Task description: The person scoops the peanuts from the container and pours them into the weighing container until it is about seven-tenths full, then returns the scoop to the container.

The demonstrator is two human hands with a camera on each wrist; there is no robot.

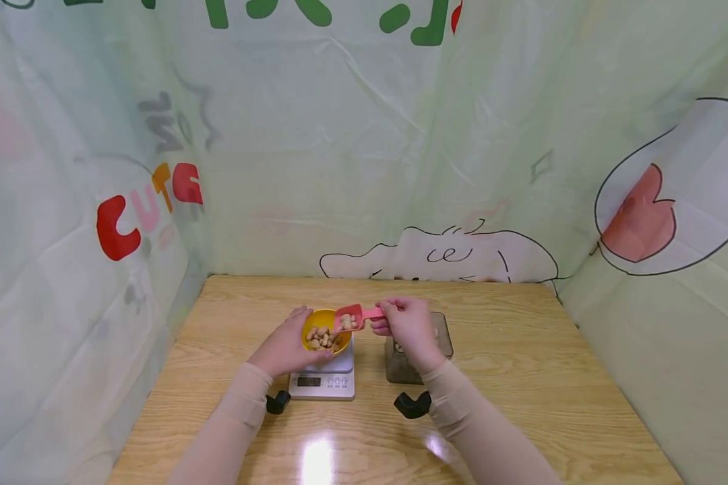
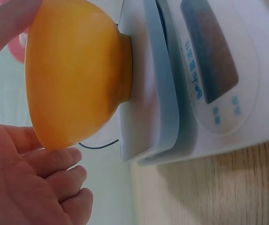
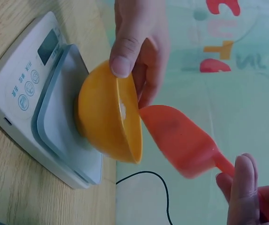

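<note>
A yellow bowl (image 1: 319, 316) with peanuts (image 1: 321, 339) in it stands on a kitchen scale (image 1: 322, 384). My left hand (image 1: 286, 343) holds the bowl's rim, thumb on the near side and fingers on the far side. Between the fingers of my right hand (image 1: 409, 327) is the handle of a red scoop (image 3: 181, 140). Several peanuts lie in the scoop, whose front lip is at the bowl's right rim. In the right wrist view the scoop tilts toward the bowl. The scale's display (image 2: 211, 49) looks dark, with no readable figures.
Partly behind my right hand stands a dark, translucent square container (image 1: 402, 366) with some peanuts visible inside. The wooden table (image 1: 522, 377) ends at a printed cloth backdrop (image 1: 267, 168) behind and at both sides. A thin black cord (image 3: 160, 178) hangs beyond the scale.
</note>
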